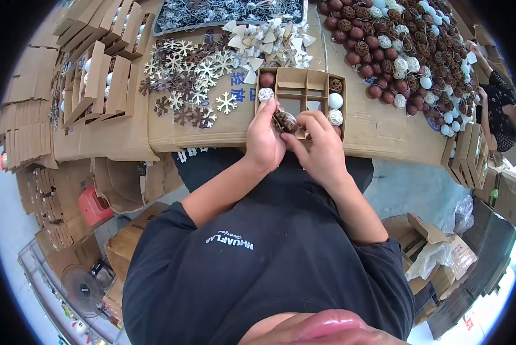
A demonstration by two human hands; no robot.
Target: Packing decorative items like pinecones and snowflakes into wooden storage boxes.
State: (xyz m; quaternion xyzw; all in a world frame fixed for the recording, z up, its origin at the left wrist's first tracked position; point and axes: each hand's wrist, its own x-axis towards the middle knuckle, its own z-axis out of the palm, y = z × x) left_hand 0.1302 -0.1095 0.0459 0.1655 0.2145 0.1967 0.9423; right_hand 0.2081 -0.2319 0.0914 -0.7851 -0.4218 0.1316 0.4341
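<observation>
A small dark brown bundle (282, 122), with something clear and shiny at its right side, is held between the person's two hands, just above the near part of a divided cardboard box (292, 77) on the cardboard-covered counter (114, 138). The left hand (265, 138) has its grip closed around the bundle's left side, thumb and fingers against it. The right hand (322, 146) has its grip clamped on the near right end in a pinch, though its exact finger contact is partly hidden. Down the box's left side sit a dark red ball (267, 79) and, nearer, a white woven ball (265, 95); down its right side are a brown woven ball (336, 85), a smooth pale ball (335, 101) and another white woven ball (335, 117). A pale flat piece (314, 106) shows in a middle compartment, while the hands cover much of the near end. The step in hand seems to be gathering or straightening the bundle between the fingers as the box is being filled. The next move likely calls for keeping its loose parts together, lowering it into a compartment that suits it and letting go without disturbing the balls. Pale snowflakes (226, 102) lie to the left, white pieces (269, 46) are heaped on the far side, and a large pile of balls (389, 53) spreads to the right. More filled boxes (91, 80) stand at the far left.
</observation>
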